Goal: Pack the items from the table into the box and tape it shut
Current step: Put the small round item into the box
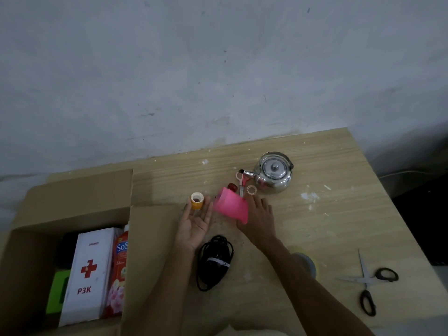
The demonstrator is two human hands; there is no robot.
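An open cardboard box (72, 202) stands at the left and holds a white P3K first-aid case (89, 270), an orange softener pouch (120, 267) and a green item (55, 294). A pink plastic cup (230, 206) is tilted between my hands. My right hand (260, 220) holds it at the rim side, fingers stretched out, thumb hidden behind the cup. My left hand (194, 224) is palm up with straight fingers, just below a small yellow tape roll (197, 201). A coiled black cable (214, 260) lies below my hands.
A steel kettle (274, 173) stands at the back, with small pink-handled scissors (242, 181), a small ring (251, 190) and a red bit (232, 186) beside it. Black-handled scissors (368, 284) lie at the right. A wide tape roll (306, 261) shows under my right forearm.
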